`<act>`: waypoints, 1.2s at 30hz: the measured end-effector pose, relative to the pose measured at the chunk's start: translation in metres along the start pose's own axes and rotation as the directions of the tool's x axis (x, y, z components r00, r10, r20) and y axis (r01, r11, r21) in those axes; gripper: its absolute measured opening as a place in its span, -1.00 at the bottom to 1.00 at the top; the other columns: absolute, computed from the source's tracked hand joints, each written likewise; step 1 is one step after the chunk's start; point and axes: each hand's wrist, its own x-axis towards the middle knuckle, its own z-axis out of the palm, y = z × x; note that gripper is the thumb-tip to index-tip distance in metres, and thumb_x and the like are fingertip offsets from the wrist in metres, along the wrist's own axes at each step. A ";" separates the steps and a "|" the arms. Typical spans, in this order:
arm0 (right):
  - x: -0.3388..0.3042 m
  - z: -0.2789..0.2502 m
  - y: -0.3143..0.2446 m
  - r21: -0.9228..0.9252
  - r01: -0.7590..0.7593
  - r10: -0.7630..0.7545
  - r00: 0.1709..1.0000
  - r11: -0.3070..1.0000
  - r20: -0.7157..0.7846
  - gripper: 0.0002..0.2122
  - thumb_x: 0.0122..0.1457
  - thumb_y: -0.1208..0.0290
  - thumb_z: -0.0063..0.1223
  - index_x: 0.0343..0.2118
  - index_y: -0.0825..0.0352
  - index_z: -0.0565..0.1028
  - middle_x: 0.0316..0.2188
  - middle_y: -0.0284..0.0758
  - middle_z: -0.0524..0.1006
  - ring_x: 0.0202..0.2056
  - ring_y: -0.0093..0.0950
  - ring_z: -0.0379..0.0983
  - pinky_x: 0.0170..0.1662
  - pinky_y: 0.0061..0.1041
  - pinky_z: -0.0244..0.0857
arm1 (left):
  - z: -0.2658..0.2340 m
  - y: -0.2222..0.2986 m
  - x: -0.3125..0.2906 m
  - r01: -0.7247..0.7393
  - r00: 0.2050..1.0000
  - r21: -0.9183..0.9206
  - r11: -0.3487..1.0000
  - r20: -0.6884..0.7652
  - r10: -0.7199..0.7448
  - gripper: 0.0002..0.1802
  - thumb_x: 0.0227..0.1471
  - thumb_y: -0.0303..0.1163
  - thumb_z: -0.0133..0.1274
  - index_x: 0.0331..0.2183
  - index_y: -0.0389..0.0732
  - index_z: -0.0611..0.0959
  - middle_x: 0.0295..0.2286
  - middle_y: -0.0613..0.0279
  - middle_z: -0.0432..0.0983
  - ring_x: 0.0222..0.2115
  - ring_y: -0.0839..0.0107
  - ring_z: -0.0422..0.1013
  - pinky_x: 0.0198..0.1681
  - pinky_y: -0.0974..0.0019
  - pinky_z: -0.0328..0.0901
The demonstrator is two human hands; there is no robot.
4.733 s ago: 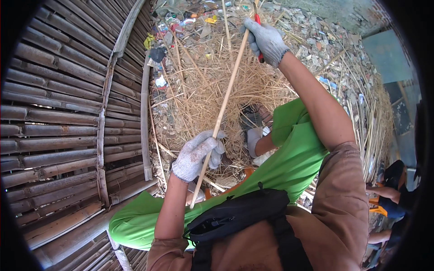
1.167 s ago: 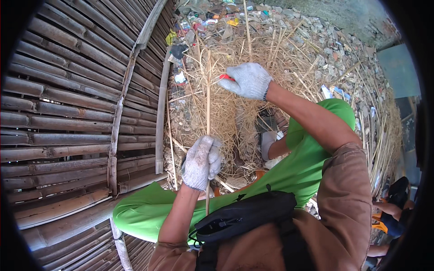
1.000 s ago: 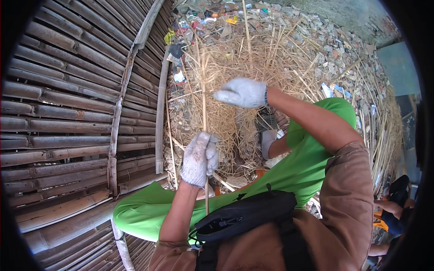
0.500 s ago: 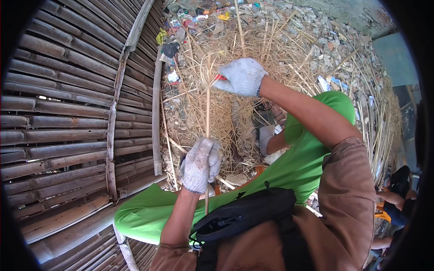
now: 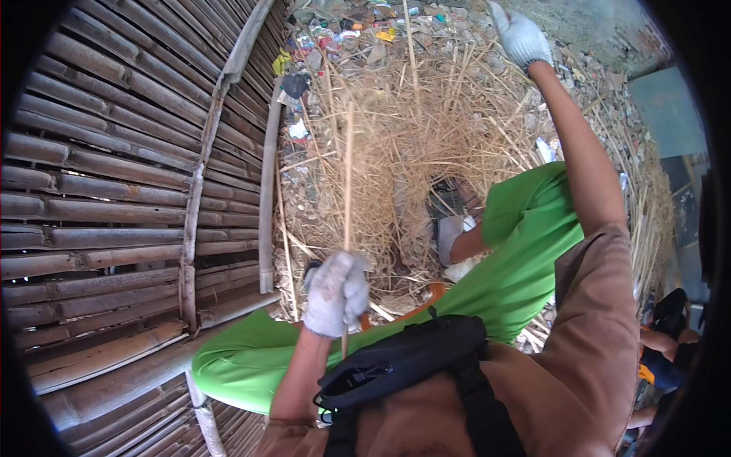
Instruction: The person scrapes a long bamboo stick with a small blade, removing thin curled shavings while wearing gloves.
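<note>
The stick [image 5: 349, 183] points away from the body above the shavings [image 5: 434, 137], its nearer part gripped in the left hand [image 5: 335, 295]. The right hand [image 5: 521, 38] is stretched far out, well apart from it; whether it holds anything, I cannot tell. Left stand bamboo slats [image 5: 114, 186].

Soft daylight is falling over the straw [image 5: 442, 133], light is peeking between bamboo slats [image 5: 114, 238], the stick [image 5: 349, 183] and left hand [image 5: 333, 297] are blurring slightly, fisheye distortion is bending edges.
</note>
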 end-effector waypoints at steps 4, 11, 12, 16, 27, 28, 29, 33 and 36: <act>-0.062 0.041 -0.039 0.024 0.136 -0.138 0.973 0.990 0.183 -0.13 0.40 -0.48 -0.44 0.19 0.27 0.62 -0.05 0.04 0.71 0.02 0.02 0.65 0.20 -0.08 0.46 | 0.009 0.012 0.023 -0.141 0.989 -0.001 0.990 0.039 0.141 -0.65 0.50 -0.13 0.01 0.01 -0.25 0.55 -0.57 0.41 0.31 -0.77 0.58 0.13 -0.78 0.44 0.03; -0.161 0.046 -0.152 0.302 0.533 -0.612 0.716 0.790 0.337 -0.40 0.47 -0.29 -0.22 -0.27 0.24 0.58 -0.47 -0.11 0.62 -0.39 -0.06 0.64 -0.30 -0.05 0.49 | 0.017 0.022 0.027 -0.169 0.981 0.123 0.978 -0.070 0.179 -0.66 0.47 -0.14 0.05 -0.06 -0.27 0.58 -0.60 0.41 0.27 -0.73 0.57 0.16 -0.75 0.45 0.08; -0.170 0.048 -0.155 0.315 0.586 -0.664 0.682 0.747 0.306 -0.43 0.46 -0.27 -0.18 -0.28 0.22 0.57 -0.48 -0.13 0.61 -0.42 -0.08 0.64 -0.33 -0.06 0.49 | 0.018 0.023 0.029 -0.160 0.986 0.104 0.982 -0.031 0.164 -0.68 0.47 -0.17 0.04 -0.05 -0.26 0.58 -0.60 0.41 0.26 -0.72 0.58 0.18 -0.73 0.45 0.06; -0.184 0.054 -0.163 0.271 0.660 -0.713 0.632 0.700 0.302 -0.49 0.42 -0.24 -0.05 -0.32 0.17 0.58 -0.50 -0.18 0.62 -0.44 -0.11 0.64 -0.37 -0.06 0.49 | 0.029 0.021 0.029 -0.151 0.985 0.174 0.973 -0.061 0.164 -0.67 0.48 -0.17 0.02 -0.02 -0.27 0.55 -0.59 0.42 0.26 -0.72 0.60 0.16 -0.73 0.46 0.06; -0.147 0.061 -0.142 0.099 0.509 -0.514 0.810 0.855 0.283 -0.33 0.42 -0.38 -0.25 -0.34 0.20 0.63 -0.41 -0.12 0.69 -0.38 -0.11 0.69 -0.30 -0.05 0.56 | 0.036 0.005 0.018 -0.132 0.979 0.297 0.946 -0.111 0.171 -0.67 0.48 -0.17 0.02 -0.08 -0.28 0.59 -0.66 0.44 0.23 -0.77 0.60 0.14 -0.77 0.45 0.03; -0.127 0.064 -0.135 0.062 0.419 -0.419 0.869 0.906 0.262 -0.26 0.42 -0.43 -0.33 -0.34 0.21 0.65 -0.37 -0.10 0.71 -0.37 -0.12 0.70 -0.29 -0.05 0.58 | 0.037 0.001 0.014 -0.132 0.984 0.293 0.947 -0.078 0.161 -0.67 0.49 -0.17 0.01 -0.08 -0.28 0.60 -0.66 0.45 0.23 -0.77 0.61 0.14 -0.77 0.45 0.03; -0.093 0.051 -0.126 -0.041 0.334 -0.310 0.907 0.942 0.286 -0.19 0.41 -0.47 -0.44 -0.32 0.24 0.67 -0.32 -0.08 0.72 -0.30 -0.13 0.72 -0.18 -0.06 0.60 | 0.039 -0.002 0.005 -0.094 0.992 0.328 0.940 -0.054 0.118 -0.66 0.49 -0.17 0.01 -0.08 -0.28 0.60 -0.66 0.44 0.24 -0.77 0.61 0.14 -0.77 0.45 0.03; -0.027 0.035 -0.060 -0.101 0.197 -0.187 0.977 0.975 0.101 -0.20 0.43 -0.44 -0.42 -0.11 0.26 0.70 -0.17 -0.01 0.73 -0.15 -0.03 0.70 -0.03 -0.03 0.57 | 0.042 -0.003 -0.003 -0.144 0.989 0.369 0.918 0.095 0.117 -0.64 0.51 -0.17 -0.03 -0.05 -0.33 0.57 -0.66 0.39 0.30 -0.78 0.57 0.18 -0.75 0.46 0.07; -0.081 0.035 -0.093 0.139 0.251 -0.263 0.961 0.958 0.080 -0.22 0.43 -0.43 -0.41 -0.02 0.25 0.65 -0.25 0.00 0.71 -0.17 -0.03 0.69 -0.06 -0.04 0.57 | 0.030 0.002 0.013 -0.259 0.959 0.321 0.911 -0.025 0.281 -0.63 0.51 -0.20 -0.03 0.04 -0.35 0.53 -0.64 0.32 0.35 -0.76 0.55 0.24 -0.74 0.46 0.12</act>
